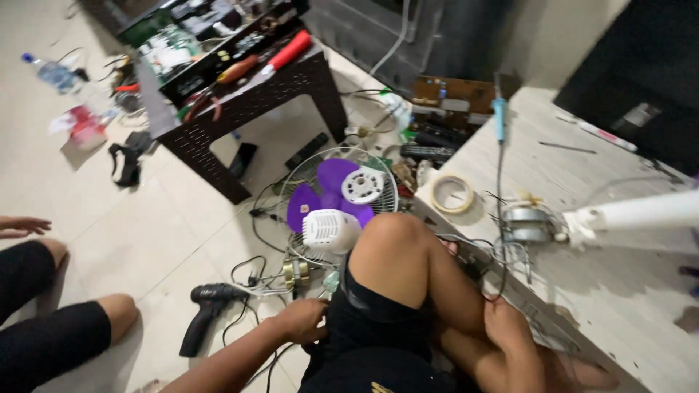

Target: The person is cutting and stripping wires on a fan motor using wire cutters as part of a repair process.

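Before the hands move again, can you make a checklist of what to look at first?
1. Left hand free to move: cannot tell, its fingers hide against the black shorts.
2. Right hand free: not ok, thin wires run right by it.
3. Cordless drill within reach on the floor: ok.
4. Soldering iron away from both hands: ok.
5. Fan blade lying still in its grille: ok.
6. Tape roll flat on the board: ok.
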